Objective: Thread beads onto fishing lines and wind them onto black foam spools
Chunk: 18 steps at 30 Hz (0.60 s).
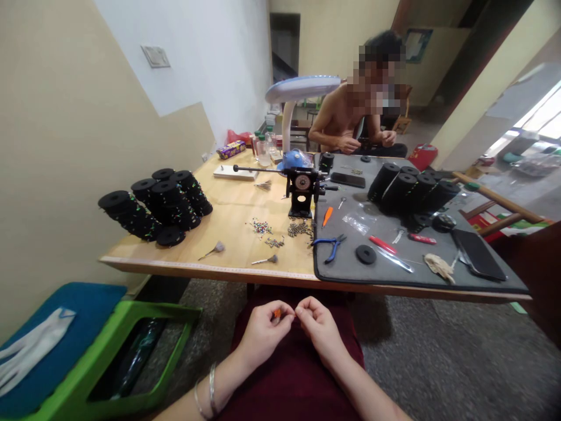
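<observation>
Over my lap, in front of the table's edge, my left hand (266, 330) and my right hand (319, 328) meet at the fingertips. My left hand is closed in a pinch, with a small orange piece (276, 316) showing inside its curled fingers. Thumb and forefinger of my right hand are also pinched together, right against the left fingertips; what lies between them is too small to make out. Nearest on the tabletop are two small tufted brush-like bundles (264, 259), piles of tiny coloured beads (260, 227) and dark metal bits (300, 228).
A black hand-cranked winder (301, 193) stands mid-table beside a blue-based lamp (294, 159). Black spool stacks (164, 202) rise at left, more (397, 190) at right. Blue pliers (332, 247) and a phone (478, 254) lie on the grey mat (350, 266). Another person sits across.
</observation>
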### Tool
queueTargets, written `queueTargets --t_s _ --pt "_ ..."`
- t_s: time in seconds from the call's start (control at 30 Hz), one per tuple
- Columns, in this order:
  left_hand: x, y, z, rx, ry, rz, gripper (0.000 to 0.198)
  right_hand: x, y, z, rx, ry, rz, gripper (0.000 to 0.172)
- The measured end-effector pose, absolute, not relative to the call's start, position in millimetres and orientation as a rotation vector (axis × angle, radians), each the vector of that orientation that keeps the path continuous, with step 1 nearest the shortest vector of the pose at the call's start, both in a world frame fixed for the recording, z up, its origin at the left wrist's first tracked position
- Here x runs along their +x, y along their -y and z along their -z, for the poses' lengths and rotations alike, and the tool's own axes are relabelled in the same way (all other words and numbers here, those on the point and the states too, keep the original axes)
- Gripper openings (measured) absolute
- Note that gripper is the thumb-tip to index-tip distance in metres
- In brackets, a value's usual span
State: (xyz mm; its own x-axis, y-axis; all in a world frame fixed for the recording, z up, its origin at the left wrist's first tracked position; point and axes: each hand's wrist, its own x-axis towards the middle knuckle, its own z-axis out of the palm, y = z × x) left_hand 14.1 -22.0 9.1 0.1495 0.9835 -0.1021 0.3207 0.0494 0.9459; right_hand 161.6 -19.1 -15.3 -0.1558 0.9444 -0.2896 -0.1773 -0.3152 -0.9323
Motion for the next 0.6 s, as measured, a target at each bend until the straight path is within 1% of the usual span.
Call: queueTargets --t_s 0.17,0.3,0.4,0.53,0.6 --pt "11 20 -14 1.385 -1.341 -0.893 0.015 162 19 13 -1.192 1.049 -1.684 0.034" --pt "9 19 -14 1.292 -1.234 -0.922 0.013 162 20 9 -1.224 1.135 -1.641 0.022" --pt "9 19 -10 1.216 -1.228 -0.974 0.018 162 21 6 -1.234 1.153 -1.584 0.012" --pt "6 16 -4 1.211 -1.314 -1.054 0.018 164 21 8 -1.249 1.173 -1.536 0.008" --pt "1 14 -2 1.206 -1.373 -1.099 0.021 166 22 11 -1.273 1.139 -1.529 0.007"
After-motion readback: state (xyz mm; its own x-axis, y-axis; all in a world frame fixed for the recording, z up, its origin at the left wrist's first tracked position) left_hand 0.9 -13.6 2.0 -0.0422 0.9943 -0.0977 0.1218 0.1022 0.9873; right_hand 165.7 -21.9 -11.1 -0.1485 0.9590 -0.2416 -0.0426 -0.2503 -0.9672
